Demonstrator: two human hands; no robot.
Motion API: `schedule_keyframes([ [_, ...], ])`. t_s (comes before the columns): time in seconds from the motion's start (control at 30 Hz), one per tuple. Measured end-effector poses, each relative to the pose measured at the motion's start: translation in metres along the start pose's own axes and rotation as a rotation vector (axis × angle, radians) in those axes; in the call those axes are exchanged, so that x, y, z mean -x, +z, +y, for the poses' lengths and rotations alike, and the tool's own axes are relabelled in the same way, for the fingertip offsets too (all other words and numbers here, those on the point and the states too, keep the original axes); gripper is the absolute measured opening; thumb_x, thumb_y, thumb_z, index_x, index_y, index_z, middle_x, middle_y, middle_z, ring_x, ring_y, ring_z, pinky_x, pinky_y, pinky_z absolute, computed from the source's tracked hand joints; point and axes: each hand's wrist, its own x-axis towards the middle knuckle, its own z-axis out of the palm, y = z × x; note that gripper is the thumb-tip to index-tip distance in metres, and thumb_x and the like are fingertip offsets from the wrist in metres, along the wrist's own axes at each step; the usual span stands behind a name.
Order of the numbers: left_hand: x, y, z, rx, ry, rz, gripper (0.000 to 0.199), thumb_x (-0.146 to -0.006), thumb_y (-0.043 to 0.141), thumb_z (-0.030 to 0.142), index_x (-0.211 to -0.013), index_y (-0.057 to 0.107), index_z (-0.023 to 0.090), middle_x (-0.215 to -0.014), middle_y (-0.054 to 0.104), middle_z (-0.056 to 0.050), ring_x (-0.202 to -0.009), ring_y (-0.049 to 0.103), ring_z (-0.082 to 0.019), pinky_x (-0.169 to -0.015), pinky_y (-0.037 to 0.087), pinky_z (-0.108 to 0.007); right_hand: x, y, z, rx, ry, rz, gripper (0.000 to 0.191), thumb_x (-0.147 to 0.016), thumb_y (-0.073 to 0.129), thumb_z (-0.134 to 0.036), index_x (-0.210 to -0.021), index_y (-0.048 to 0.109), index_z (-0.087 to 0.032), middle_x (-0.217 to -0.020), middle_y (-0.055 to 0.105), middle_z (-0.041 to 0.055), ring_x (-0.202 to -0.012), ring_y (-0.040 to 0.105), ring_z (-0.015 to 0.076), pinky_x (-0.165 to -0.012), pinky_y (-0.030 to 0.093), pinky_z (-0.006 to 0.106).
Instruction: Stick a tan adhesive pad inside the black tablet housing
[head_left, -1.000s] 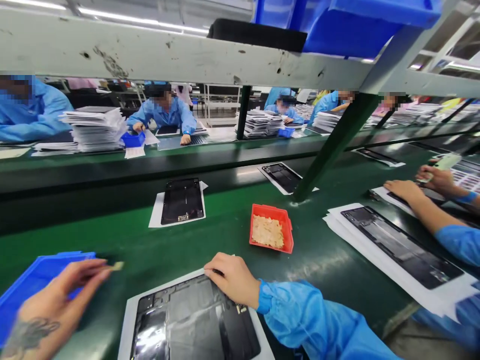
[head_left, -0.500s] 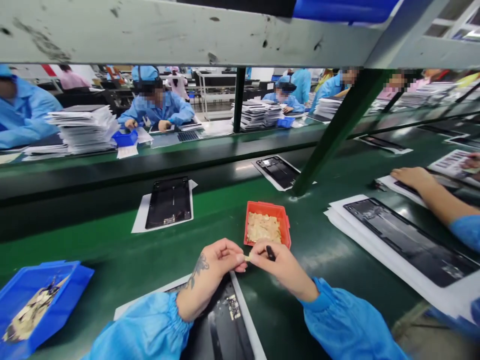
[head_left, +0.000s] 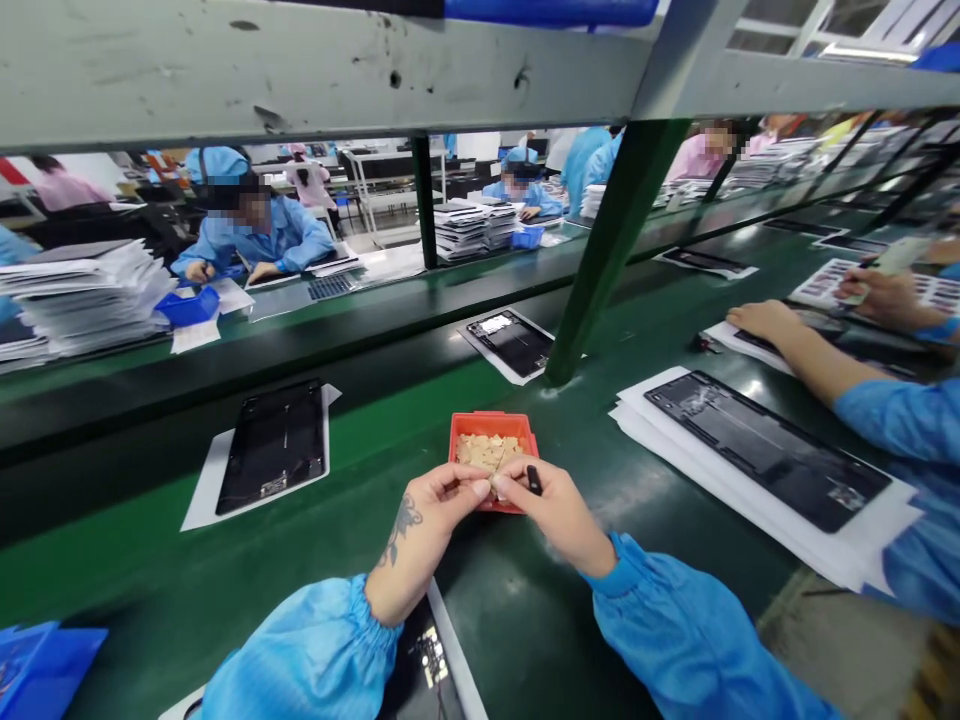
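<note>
Both my hands meet above a red plastic tray (head_left: 491, 425) filled with small beige pieces (head_left: 480, 452). My left hand (head_left: 442, 505) pinches a small beige piece between its fingertips, though the fingers hide most of it. My right hand (head_left: 553, 505) grips a short black tool (head_left: 533, 480) whose tip reaches toward that piece. Under my left wrist lies a black tablet-like panel (head_left: 424, 665) with a white edge, mostly hidden by my sleeve.
A co-worker's hands (head_left: 761, 322) rest on papers at right beside a black panel on white sheets (head_left: 765, 450). Another panel (head_left: 274, 447) lies on the green conveyor belt (head_left: 390, 425). A blue bin (head_left: 45, 670) sits lower left. A green post (head_left: 611, 250) rises ahead.
My hands have come closer together over the red tray since a second ago. My right hand left the panel and now has the black tool. The view has swung, pushing the blue bin into the corner.
</note>
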Motion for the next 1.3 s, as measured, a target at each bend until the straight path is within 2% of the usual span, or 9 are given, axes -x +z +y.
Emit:
schedule_keyframes([
  [0.13, -0.004, -0.003, -0.006, -0.004, 0.039, 0.021, 0.032, -0.068, 0.083, 0.029, -0.089, 0.066, 0.012, -0.079, 0.066, -0.004, -0.073, 0.06, -0.013, -0.074, 0.05, -0.021, -0.001, 0.0, 0.001, 0.023, -0.009, 0.009, 0.023, -0.086, 0.066, -0.035, -0.076, 0.064, -0.015, -0.074, 0.058, 0.0015, -0.069, 0.05, 0.015, -0.065, 0.038, 0.026],
  [0.3, -0.004, -0.01, -0.006, -0.094, 0.046, -0.013, 0.022, -0.075, 0.077, 0.028, -0.079, 0.062, 0.013, -0.076, 0.062, -0.001, -0.072, 0.056, -0.01, -0.07, 0.045, -0.018, -0.001, 0.001, 0.005, 0.02, 0.005, -0.011, 0.024, -0.085, 0.066, -0.035, -0.074, 0.062, -0.014, -0.072, 0.056, 0.0009, -0.067, 0.048, 0.0148, -0.063, 0.036, 0.025],
  [0.43, -0.004, -0.011, -0.003, -0.208, 0.028, -0.032, 0.023, -0.078, 0.073, 0.033, -0.079, 0.064, 0.012, -0.079, 0.063, -0.004, -0.076, 0.055, -0.014, -0.074, 0.043, -0.022, -0.001, 0.001, 0.004, -0.012, 0.023, -0.024, 0.022, -0.086, 0.066, -0.034, -0.076, 0.062, -0.015, -0.073, 0.056, 0.0009, -0.069, 0.048, 0.0144, -0.064, 0.037, 0.025],
  [0.53, -0.002, -0.011, -0.002, -0.213, 0.028, -0.066, 0.025, -0.08, 0.071, 0.035, -0.08, 0.064, 0.011, -0.08, 0.062, -0.005, -0.077, 0.056, -0.016, -0.076, 0.044, -0.025, -0.001, 0.002, 0.0, -0.073, 0.038, -0.061, 0.023, -0.087, 0.066, -0.035, -0.076, 0.062, -0.015, -0.072, 0.055, 0.0006, -0.067, 0.048, 0.0134, -0.064, 0.038, 0.024],
  [0.67, -0.001, -0.01, 0.001, -0.138, 0.046, -0.142, 0.022, -0.083, 0.068, 0.031, -0.079, 0.062, 0.011, -0.078, 0.061, -0.005, -0.076, 0.056, -0.016, -0.074, 0.044, -0.025, 0.002, 0.002, -0.002, -0.157, 0.102, -0.123, 0.029, -0.089, 0.063, -0.04, -0.076, 0.057, -0.015, -0.054, 0.04, -0.0051, -0.047, 0.032, 0.0085, -0.047, 0.026, 0.021],
  [0.73, 0.0, -0.01, 0.002, -0.099, 0.062, -0.166, 0.019, -0.084, 0.068, 0.028, -0.079, 0.061, 0.011, -0.076, 0.06, -0.004, -0.074, 0.055, -0.014, -0.073, 0.044, -0.024, 0.003, 0.001, -0.001, -0.186, 0.141, -0.142, 0.032, -0.089, 0.063, -0.043, -0.077, 0.055, -0.015, -0.052, 0.034, -0.0068, -0.045, 0.025, 0.0074, -0.043, 0.019, 0.021],
  [0.83, -0.001, -0.009, 0.004, -0.07, 0.068, -0.182, 0.019, -0.084, 0.068, 0.026, -0.078, 0.06, 0.011, -0.078, 0.058, -0.004, -0.072, 0.055, -0.013, -0.072, 0.045, -0.024, 0.003, 0.0, 0.0, -0.209, 0.171, -0.143, 0.035, -0.088, 0.064, -0.046, -0.078, 0.052, -0.015, -0.053, 0.033, -0.0071, -0.045, 0.023, 0.0067, -0.043, 0.017, 0.021],
  [1.1, -0.001, -0.007, -0.002, -0.016, 0.069, -0.127, 0.019, -0.084, 0.066, 0.027, -0.076, 0.059, 0.011, -0.082, 0.056, -0.005, -0.074, 0.055, -0.015, -0.07, 0.052, -0.027, 0.003, 0.003, -0.007, -0.166, 0.147, -0.089, 0.035, -0.086, 0.064, -0.048, -0.076, 0.054, -0.015, -0.054, 0.035, -0.0061, -0.045, 0.026, 0.007, -0.043, 0.02, 0.021],
  [1.3, -0.006, -0.015, -0.001, -0.104, 0.16, -0.009, 0.017, -0.083, 0.063, 0.029, -0.077, 0.059, 0.013, -0.094, 0.052, -0.005, -0.078, 0.053, -0.015, -0.067, 0.05, -0.024, 0.005, 0.002, -0.008, -0.023, 0.086, 0.062, 0.03, -0.086, 0.064, -0.044, -0.076, 0.057, -0.016, -0.054, 0.038, -0.0042, -0.049, 0.032, 0.0102, -0.048, 0.027, 0.024],
])
